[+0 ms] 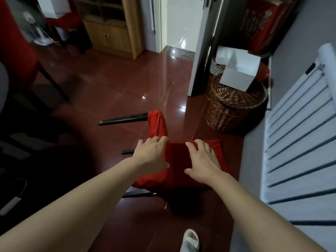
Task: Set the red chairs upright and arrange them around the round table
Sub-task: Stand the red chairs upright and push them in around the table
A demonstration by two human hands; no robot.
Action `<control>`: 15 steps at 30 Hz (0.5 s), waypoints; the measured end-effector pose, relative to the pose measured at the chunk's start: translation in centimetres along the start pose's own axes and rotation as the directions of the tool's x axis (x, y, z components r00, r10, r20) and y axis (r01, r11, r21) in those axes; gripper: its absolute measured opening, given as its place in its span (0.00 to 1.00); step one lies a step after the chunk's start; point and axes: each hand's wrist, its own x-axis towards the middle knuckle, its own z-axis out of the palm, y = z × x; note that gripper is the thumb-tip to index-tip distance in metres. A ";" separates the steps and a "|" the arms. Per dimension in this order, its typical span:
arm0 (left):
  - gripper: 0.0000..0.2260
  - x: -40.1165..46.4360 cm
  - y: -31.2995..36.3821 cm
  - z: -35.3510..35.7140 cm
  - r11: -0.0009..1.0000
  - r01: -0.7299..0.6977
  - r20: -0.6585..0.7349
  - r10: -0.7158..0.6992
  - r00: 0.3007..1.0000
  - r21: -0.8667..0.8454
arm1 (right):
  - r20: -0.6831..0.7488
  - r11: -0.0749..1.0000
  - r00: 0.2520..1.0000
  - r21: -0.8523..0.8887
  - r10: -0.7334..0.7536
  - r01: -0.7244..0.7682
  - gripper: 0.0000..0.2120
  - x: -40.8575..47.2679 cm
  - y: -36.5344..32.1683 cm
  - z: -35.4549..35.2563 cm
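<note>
A red-covered chair (179, 160) lies tipped over on the dark red floor, its black legs pointing left. My left hand (151, 154) reaches over the chair's left edge with fingers spread and slightly bent, holding nothing. Over the red fabric at the right, my right hand (202, 160) has its fingers spread; whether either hand touches the cloth is unclear. Another red chair (16, 51) stands upright at the far left. A grey curved edge at the left border may be the round table (3, 88).
A lidded wicker basket (234, 108) with white boxes (240, 70) on it stands right of the chair, beside an open door (205, 51). A white radiator (298, 133) lines the right wall. A wooden cabinet (112, 26) is at the back. My slippered foot (190, 240) is below.
</note>
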 end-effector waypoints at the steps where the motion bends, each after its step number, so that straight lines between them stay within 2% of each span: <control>1: 0.37 1.1 0.9 0.0 1.000 0.003 -0.003 -0.003 1.000 -0.016 | 0.006 1.000 1.000 -0.003 0.005 -0.005 0.42 0.5 1.2 -0.2; 7: 0.34 8.8 7.3 1.9 0.995 0.009 0.014 -0.008 1.000 -0.101 | 0.053 0.998 0.997 0.004 0.055 -0.055 0.39 5.0 10.0 -0.9; 15: 0.35 16.8 9.4 3.7 0.997 -0.018 0.099 0.026 0.995 -0.076 | 0.090 0.985 0.982 0.040 0.164 -0.168 0.39 9.4 16.0 0.6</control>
